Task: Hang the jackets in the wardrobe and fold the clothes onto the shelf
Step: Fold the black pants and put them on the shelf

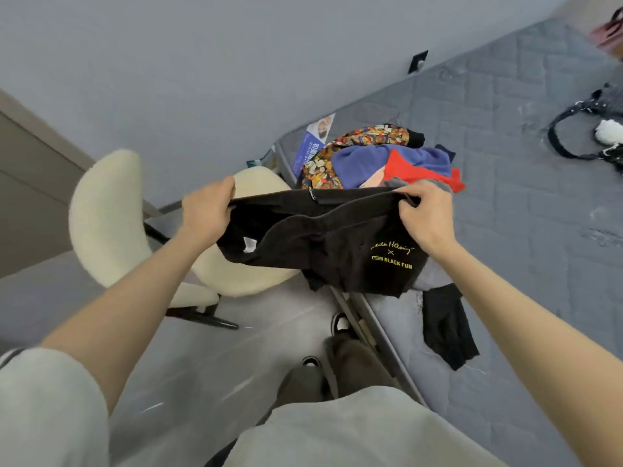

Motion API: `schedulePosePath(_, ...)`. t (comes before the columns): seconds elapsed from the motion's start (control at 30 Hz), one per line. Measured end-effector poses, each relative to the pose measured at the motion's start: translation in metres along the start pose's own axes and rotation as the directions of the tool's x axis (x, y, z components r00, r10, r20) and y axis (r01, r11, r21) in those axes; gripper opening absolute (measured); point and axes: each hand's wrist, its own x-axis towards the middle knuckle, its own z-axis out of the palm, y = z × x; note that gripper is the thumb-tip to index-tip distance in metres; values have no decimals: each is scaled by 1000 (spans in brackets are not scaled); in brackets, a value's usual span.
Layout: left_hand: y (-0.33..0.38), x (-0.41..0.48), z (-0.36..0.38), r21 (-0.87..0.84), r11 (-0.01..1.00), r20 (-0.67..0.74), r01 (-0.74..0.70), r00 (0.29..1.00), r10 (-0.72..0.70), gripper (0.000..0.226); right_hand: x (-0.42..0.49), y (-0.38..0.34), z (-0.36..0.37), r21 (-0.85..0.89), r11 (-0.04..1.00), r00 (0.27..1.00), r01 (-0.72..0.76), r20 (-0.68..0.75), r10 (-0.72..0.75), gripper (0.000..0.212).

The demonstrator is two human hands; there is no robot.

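A black T-shirt with yellow lettering hangs stretched in the air between my hands, over the edge of a grey mattress. My left hand grips its upper left edge. At the upper right edge, my right hand pinches the fabric. Behind the shirt lies a pile of clothes: a patterned colourful garment, a blue one, a red one and a grey one. Another black garment lies on the mattress near its edge.
A cream fleecy chair stands on the floor to the left, close to the mattress. A black bag with a white fluffy charm lies at the far right of the mattress. A grey wall runs behind; my feet stand by the mattress edge.
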Motion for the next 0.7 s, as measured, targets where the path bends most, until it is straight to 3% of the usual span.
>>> schedulePosePath(0.1, -24, -42, -27, -64, 990, 4, 126, 992, -126, 19, -6, -31, -10, -40, 998, 998, 51, -29, -52, 29)
schedulePosePath(0.2, -38, -85, -54, -158, 958, -28, 239, 969, -246, 29, -15, -52, -20, -96, 987, 991, 126, 54, -121, 30)
schedulePosePath(0.33, -37, -137, -76, -151, 940, -71, 305, 945, -318, 32, -31, -65, -29, -208, 932, 952, 296, 149, -269, 27)
schedulePosePath(0.43, -21, -178, -78, -119, 916, -5, 383, 922, -387, 32, -44, -62, -36, -283, 875, 916, 392, 204, -345, 25)
schedulePosePath(0.57, 6, -234, -64, -219, 865, 3, 451, 887, -462, 33, -69, -38, -50, -325, 835, 880, 445, 333, -339, 20)
schedulePosePath(0.63, 18, -258, -57, -434, 705, -7, 561, 780, -625, 34, -79, -25, -58, -270, 859, 850, 435, 438, -292, 22)
schedulePosePath(0.7, 30, -278, -51, -690, 371, 118, 622, 603, -789, 37, -91, -16, -64, -187, 880, 770, 437, 583, -258, 28)
